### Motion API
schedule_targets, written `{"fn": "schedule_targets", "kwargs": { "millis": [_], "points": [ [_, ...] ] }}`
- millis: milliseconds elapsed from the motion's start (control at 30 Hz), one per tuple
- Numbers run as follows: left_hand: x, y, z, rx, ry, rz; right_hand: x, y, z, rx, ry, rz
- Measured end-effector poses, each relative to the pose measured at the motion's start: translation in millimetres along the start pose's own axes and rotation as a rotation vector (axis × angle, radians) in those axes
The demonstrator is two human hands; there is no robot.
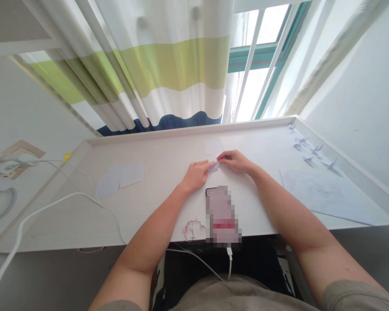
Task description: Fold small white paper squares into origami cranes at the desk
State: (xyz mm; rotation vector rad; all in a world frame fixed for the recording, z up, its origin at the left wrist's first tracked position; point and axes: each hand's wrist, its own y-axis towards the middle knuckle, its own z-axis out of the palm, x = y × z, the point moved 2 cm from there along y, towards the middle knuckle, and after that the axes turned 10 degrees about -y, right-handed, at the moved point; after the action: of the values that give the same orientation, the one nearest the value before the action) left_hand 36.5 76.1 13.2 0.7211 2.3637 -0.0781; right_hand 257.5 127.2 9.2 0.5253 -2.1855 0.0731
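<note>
A small piece of folded white paper [214,167] lies between my hands near the middle of the white desk. My left hand [197,173] reaches it from the left, fingers together and closed on its left side. From the right, my right hand [235,160] pinches its upper corner between thumb and fingertips. The exact folds are too small to make out. Just beyond my fingers is a flat square of white paper [213,147]. A phone [222,216] with a blurred screen rests below my hands.
Several folded paper cranes [311,151] stand at the far right, above a written sheet [327,194]. Loose white papers [121,178] lie on the left. White cables [69,195] cross the desk's left side. A beaded phone strap [192,229] sits near the front edge [142,244].
</note>
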Motion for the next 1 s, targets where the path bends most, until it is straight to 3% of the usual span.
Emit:
{"fn": "schedule_targets", "kwargs": {
  "millis": [200, 433, 667, 1000],
  "points": [
    [-1, -1, 0.3, 0.060, 0.017, 0.014, 0, -1, -4, -0.056, -0.155, -0.043],
    [-2, -1, 0.1, 0.107, 0.070, 0.015, 2, -1, -2, -0.008, -0.196, -0.190],
    [-5, -2, -0.9, 0.150, 0.073, 0.019, -2, 1, 4, -0.023, -0.232, -0.198],
    [1, -2, -2.7, 0.067, -0.023, 0.004, 3, -1, 6, -0.002, -0.308, -0.179]
  ]
}}
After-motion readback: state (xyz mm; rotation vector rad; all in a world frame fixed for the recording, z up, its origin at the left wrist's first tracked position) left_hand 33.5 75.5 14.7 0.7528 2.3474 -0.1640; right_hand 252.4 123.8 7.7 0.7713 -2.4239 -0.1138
